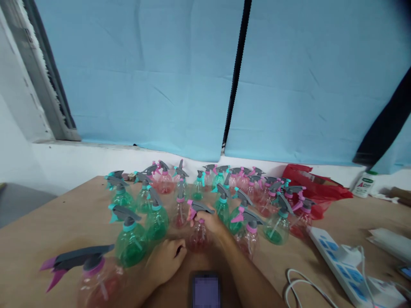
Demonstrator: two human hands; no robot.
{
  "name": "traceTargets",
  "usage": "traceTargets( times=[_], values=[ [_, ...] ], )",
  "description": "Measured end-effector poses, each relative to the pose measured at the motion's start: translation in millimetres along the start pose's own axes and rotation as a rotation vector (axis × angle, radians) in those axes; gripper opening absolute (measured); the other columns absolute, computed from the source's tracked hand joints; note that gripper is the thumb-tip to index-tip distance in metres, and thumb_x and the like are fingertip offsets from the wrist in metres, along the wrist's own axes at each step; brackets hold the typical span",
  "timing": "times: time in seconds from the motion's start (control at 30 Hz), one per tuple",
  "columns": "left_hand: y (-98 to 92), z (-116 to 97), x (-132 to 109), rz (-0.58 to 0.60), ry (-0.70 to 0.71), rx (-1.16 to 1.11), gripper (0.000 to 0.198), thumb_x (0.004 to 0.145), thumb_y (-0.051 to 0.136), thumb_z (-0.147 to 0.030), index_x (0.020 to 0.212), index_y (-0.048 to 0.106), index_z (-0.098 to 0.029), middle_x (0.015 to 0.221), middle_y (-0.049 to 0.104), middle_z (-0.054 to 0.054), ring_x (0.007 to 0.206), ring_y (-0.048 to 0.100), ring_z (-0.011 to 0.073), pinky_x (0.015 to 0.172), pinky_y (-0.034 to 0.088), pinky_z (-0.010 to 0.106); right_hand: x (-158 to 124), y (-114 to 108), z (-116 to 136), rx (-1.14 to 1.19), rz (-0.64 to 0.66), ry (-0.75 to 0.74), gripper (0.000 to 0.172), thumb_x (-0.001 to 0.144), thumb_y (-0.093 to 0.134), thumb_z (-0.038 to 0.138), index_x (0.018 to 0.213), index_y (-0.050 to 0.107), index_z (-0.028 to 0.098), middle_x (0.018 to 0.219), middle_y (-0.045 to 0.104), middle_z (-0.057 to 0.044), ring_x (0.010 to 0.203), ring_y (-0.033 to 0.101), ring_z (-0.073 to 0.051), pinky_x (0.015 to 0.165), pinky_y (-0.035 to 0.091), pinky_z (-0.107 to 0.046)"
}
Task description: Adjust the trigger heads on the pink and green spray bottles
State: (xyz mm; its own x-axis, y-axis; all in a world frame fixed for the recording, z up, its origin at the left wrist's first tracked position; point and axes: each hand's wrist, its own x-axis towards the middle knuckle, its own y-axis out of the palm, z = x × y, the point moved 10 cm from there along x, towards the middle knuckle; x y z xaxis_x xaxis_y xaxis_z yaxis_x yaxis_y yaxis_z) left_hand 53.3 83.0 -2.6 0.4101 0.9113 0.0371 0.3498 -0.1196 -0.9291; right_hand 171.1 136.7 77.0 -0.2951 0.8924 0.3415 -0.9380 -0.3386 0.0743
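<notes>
My right hand is wrapped round the neck of a pink spray bottle with a grey head and pink trigger, standing upright on the wooden table. My left hand rests on the table just left of that bottle, fingers curled in a loose fist with nothing in it. Several green and pink spray bottles stand crowded behind and around both hands. A large green bottle stands close to my left hand. A pink bottle sits at the near left.
A phone lies at the table's near edge between my arms. A white power strip with cables lies at right. A red plastic bag and a white bottle sit by the back wall under blue curtains.
</notes>
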Motion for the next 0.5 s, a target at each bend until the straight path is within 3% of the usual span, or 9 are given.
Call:
traceTargets(
  times=[0.2, 0.3, 0.5],
  values=[
    [1.6, 5.6, 1.1, -0.017, -0.009, -0.006, 0.025, 0.098, 0.047, -0.021, 0.083, 0.067, -0.023, 0.083, 0.074, 0.000, 0.082, 0.069, 0.0188, 0.071, 0.037, 0.028, 3.0, 3.4, -1.2, 0.022, 0.020, -0.003, 0.027, 0.058, 0.050, 0.028, 0.071, 0.072, 0.022, 0.055, 0.062, 0.001, 0.050, 0.052, -0.015, 0.053, 0.034, -0.027],
    [0.6, 5.3, 1.1, -0.027, -0.003, -0.014, 0.025, 0.098, 0.047, -0.020, 0.081, 0.066, -0.022, 0.082, 0.074, 0.000, 0.080, 0.069, 0.0181, 0.070, 0.036, 0.027, 3.2, -1.5, -5.3, 0.049, -0.041, -0.020, 0.023, 0.059, 0.051, 0.025, 0.069, 0.072, 0.022, 0.062, 0.066, 0.000, 0.051, 0.052, -0.015, 0.055, 0.038, -0.027],
    [-2.5, 2.5, -0.1, -0.016, -0.009, -0.016, 0.026, 0.099, 0.046, -0.020, 0.083, 0.067, -0.022, 0.086, 0.075, 0.001, 0.087, 0.069, 0.0194, 0.075, 0.037, 0.028, 4.0, -8.8, -10.1, -0.018, -0.093, -0.055, 0.033, 0.065, 0.052, 0.021, 0.084, 0.078, 0.022, 0.069, 0.070, 0.000, 0.060, 0.058, -0.016, 0.061, 0.044, -0.026]
  ],
)
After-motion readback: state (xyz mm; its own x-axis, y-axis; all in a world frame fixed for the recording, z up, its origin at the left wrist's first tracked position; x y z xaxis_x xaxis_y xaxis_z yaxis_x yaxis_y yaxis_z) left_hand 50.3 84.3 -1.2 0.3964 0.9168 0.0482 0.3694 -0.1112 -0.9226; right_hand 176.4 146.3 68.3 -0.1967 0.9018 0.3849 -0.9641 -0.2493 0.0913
